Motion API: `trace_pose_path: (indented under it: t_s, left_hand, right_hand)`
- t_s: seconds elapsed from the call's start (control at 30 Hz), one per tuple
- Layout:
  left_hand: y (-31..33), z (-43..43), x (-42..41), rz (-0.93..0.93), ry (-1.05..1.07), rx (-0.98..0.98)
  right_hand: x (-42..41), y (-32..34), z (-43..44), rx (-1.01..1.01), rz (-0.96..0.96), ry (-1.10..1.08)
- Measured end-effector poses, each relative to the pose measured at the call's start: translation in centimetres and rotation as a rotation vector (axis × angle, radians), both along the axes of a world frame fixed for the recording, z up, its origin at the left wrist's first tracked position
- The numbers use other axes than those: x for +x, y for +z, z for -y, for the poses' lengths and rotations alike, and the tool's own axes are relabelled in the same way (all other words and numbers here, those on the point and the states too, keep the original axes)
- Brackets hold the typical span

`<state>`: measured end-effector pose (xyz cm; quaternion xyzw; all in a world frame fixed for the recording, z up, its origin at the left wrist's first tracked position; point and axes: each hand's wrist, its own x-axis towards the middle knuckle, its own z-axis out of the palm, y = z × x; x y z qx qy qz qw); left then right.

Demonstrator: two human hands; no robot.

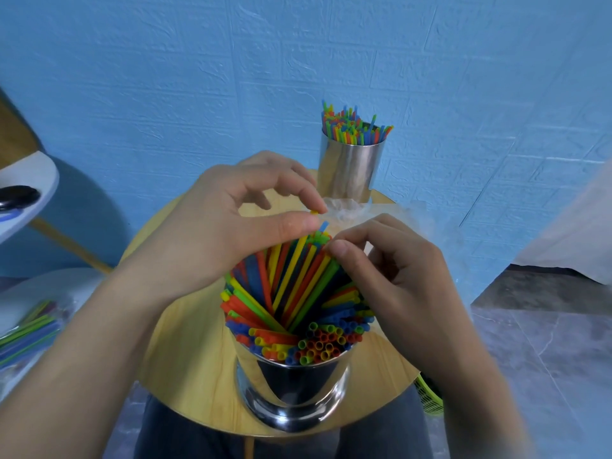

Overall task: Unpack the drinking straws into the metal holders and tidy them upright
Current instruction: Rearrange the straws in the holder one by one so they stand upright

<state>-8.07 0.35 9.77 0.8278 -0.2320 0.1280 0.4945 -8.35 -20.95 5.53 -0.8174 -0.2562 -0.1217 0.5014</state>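
Steel holder's (291,389) far rim lies behind straws (298,293), left hand (212,226) and right hand (397,270).

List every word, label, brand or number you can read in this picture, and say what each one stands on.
No text can be read anywhere in the picture.
On the near metal holder: none, only bare shiny steel.
On the far metal holder: none.
On the straws: none, plain colours.
On the packet of straws at the left: too blurred to tell.
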Motion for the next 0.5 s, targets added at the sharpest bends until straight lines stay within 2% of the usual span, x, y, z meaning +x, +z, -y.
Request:
trace_pose_path:
  t_s: [0.17, 0.33, 0.43, 0.5]
  left_hand:
    - [-0.1, -0.2, 0.4, -0.016, 0.019, -0.383]
    - [0.4, -1.2, 0.7, -0.137, 0.078, -0.901]
    - [0.3, -1.4, 0.9, -0.200, 0.103, -1.079]
    - [-0.2, -1.3, 0.9, -0.248, 0.119, -1.126]
  right_hand:
    - [0.0, 0.1, 0.2, 0.007, -0.026, 0.030]
    - [0.0, -0.2, 0.2, 0.016, -0.033, 0.017]
    - [-0.2, 0.0, 0.3, 0.023, -0.019, -0.003]
    - [-0.4, 0.2, 0.3, 0.069, 0.018, 0.010]
